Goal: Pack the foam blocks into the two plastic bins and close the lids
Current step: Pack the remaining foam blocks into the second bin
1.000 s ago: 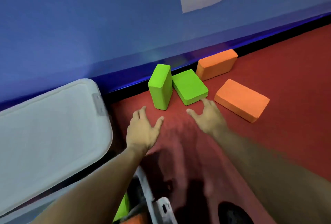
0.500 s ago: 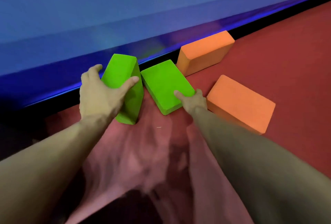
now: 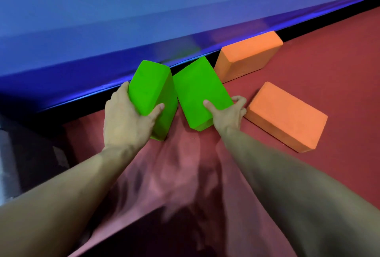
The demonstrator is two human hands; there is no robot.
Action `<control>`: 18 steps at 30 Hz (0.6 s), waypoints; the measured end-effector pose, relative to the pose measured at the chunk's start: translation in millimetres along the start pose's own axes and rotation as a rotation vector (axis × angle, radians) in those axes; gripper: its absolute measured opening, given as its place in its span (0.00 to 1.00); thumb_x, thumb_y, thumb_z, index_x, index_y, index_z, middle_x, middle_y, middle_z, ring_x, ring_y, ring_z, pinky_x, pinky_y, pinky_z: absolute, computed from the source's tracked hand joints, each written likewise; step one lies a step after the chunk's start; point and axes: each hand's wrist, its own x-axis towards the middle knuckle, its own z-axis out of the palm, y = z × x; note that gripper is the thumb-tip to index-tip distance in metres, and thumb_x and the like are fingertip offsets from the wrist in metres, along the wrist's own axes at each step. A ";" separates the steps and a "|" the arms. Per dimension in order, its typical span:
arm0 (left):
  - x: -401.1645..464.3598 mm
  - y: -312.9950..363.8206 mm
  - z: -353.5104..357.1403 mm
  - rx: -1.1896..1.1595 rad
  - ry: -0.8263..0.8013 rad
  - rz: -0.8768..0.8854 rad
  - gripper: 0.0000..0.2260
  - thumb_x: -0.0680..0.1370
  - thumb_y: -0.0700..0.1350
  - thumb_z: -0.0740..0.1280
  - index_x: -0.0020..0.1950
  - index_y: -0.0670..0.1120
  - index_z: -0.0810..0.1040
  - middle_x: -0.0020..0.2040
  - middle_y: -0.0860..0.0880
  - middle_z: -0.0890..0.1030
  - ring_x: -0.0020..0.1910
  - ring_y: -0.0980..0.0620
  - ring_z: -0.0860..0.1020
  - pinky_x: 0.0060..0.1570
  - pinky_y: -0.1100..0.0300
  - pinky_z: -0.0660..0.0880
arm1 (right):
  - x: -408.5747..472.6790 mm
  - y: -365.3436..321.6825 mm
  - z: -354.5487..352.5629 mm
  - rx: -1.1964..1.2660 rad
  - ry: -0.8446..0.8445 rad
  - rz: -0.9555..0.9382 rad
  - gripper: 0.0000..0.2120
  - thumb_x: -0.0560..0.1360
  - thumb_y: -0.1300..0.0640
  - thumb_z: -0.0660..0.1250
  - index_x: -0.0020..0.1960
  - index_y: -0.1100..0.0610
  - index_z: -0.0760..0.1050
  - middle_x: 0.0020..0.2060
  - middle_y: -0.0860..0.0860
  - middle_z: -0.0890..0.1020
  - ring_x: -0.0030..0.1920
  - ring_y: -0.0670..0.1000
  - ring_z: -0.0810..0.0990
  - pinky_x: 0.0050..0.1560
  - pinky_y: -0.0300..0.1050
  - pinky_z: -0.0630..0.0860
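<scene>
Two green foam blocks sit side by side on the red floor against a blue padded wall. My left hand (image 3: pixel 127 119) grips the upright green block (image 3: pixel 152 90), fingers behind it and thumb across its front. My right hand (image 3: pixel 228 112) grips the near right corner of the other green block (image 3: pixel 199 90), thumb on top and fingers curled under its edge; this block tilts up. Two orange foam blocks lie to the right: one (image 3: pixel 248 55) against the wall, one (image 3: pixel 287 114) flat just right of my right hand. No bin is clearly in view.
The blue padded wall (image 3: pixel 144 20) runs across the back with a black gap at its base. A dark and pale blurred shape (image 3: pixel 8 154) shows at the far left edge. Red floor (image 3: pixel 339 71) stretches to the right.
Both hands reached forward from open above the floor to the green blocks. The left closed around the upright block; the right took the flat block's corner and tilted it up. The white lid left the view.
</scene>
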 end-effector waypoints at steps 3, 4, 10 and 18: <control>-20.0 12.0 -26.6 -0.066 0.052 0.003 0.35 0.69 0.64 0.75 0.69 0.49 0.71 0.62 0.47 0.79 0.61 0.42 0.76 0.62 0.47 0.73 | -32.5 -11.7 -23.5 0.015 0.077 -0.075 0.36 0.68 0.45 0.81 0.65 0.52 0.63 0.62 0.53 0.65 0.48 0.51 0.68 0.50 0.42 0.65; -28.5 18.7 -38.8 -0.107 0.070 0.017 0.34 0.69 0.64 0.75 0.69 0.49 0.71 0.62 0.48 0.79 0.60 0.44 0.76 0.62 0.47 0.73 | -43.7 -15.2 -34.7 -0.011 0.097 -0.108 0.35 0.68 0.44 0.80 0.66 0.51 0.64 0.63 0.53 0.65 0.48 0.51 0.69 0.51 0.45 0.67; -105.5 62.4 -154.2 -0.256 0.092 0.086 0.27 0.70 0.63 0.75 0.63 0.55 0.74 0.55 0.58 0.80 0.52 0.55 0.78 0.54 0.56 0.74 | -147.2 -71.8 -117.8 -0.166 0.111 -0.290 0.33 0.68 0.38 0.77 0.64 0.44 0.65 0.62 0.49 0.66 0.53 0.57 0.79 0.48 0.47 0.69; -304.7 64.8 -375.8 -0.269 0.241 0.002 0.21 0.72 0.60 0.75 0.61 0.57 0.74 0.52 0.59 0.79 0.50 0.56 0.78 0.51 0.59 0.72 | -389.7 -135.0 -234.2 -0.120 0.038 -0.442 0.33 0.68 0.36 0.76 0.66 0.46 0.66 0.64 0.52 0.67 0.58 0.61 0.80 0.56 0.53 0.73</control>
